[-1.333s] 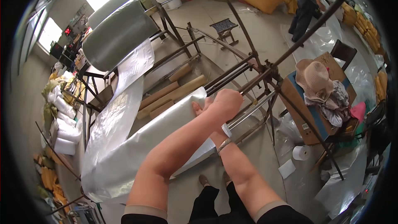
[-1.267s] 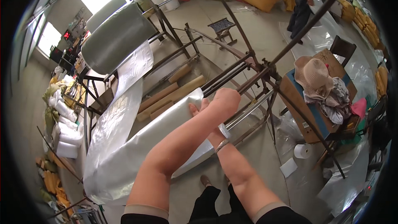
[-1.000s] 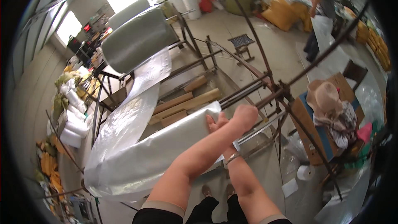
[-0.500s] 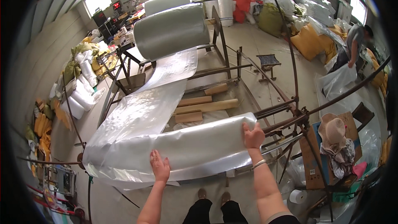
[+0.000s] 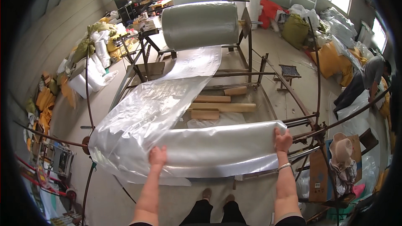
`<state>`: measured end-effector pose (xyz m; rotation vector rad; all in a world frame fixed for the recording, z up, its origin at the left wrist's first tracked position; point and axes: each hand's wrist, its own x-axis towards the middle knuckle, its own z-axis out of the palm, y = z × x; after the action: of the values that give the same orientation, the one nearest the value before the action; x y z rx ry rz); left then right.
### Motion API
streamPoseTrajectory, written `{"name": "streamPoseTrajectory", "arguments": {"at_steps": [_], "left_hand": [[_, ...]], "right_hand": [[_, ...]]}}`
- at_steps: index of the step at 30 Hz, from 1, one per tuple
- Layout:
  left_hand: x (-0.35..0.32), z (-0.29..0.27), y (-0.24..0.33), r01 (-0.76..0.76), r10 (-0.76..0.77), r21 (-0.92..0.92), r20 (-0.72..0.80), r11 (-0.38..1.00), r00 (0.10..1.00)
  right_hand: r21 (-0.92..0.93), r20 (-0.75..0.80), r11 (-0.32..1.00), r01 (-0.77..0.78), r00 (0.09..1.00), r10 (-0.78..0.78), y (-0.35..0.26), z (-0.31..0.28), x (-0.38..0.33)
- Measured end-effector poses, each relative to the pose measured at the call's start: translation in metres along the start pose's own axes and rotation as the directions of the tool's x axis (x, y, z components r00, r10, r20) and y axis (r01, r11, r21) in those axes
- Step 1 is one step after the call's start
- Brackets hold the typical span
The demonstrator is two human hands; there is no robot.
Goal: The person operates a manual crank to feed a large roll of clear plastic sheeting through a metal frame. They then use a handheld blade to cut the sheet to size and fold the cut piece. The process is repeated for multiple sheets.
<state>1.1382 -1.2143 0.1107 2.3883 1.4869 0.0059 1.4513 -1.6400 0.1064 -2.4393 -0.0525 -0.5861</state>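
Observation:
A wide sheet of shiny translucent plastic film comes down from a large roll and wraps over a crosswise bar in front of me. My left hand is closed on the film left of the middle, its fingertips partly hidden. At the right end of the wrapped film, my right hand grips the upper corner, with the thumb on the near side. The lower edge of the film hangs loose and creased toward the left.
Rusty metal rods stick out on both sides of the frame. Cardboard tubes lie on the floor behind the film. A straw hat rests on cardboard at right. Another person bends over plastic at far right.
My left hand has gone from lying flat on the film to curled on it. The right hand still holds the right end. My view has turned left, and the other person bends lower.

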Motion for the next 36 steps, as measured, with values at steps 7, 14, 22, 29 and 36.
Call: {"name": "streamPoseTrajectory", "arguments": {"at_steps": [7,14,22,29,36], "left_hand": [[0.058,-0.031,-0.110,0.260,-0.258,0.059,-0.046,0.964,0.965],[0.099,-0.039,-0.162,0.290,-0.287,-0.010,-0.179,0.957,0.941],[0.151,-0.065,-0.256,0.220,-0.203,0.118,-0.142,0.968,0.969],[0.165,-0.090,-0.211,0.288,-0.160,-0.256,0.425,0.923,0.891],[0.160,-0.077,-0.150,0.426,-0.004,-0.435,0.696,0.794,0.718]], "right_hand": [[-0.037,0.043,0.999,0.010,0.999,-0.009,0.011,0.008,0.002],[0.007,0.024,0.999,0.042,0.999,-0.043,0.004,0.009,0.005],[-0.007,0.067,1.000,0.014,0.998,-0.014,0.002,0.015,0.008],[-0.038,0.080,0.999,-0.002,0.997,0.005,0.014,0.013,0.007],[-0.114,0.037,0.979,0.170,0.985,-0.167,0.024,0.016,0.016]]}}
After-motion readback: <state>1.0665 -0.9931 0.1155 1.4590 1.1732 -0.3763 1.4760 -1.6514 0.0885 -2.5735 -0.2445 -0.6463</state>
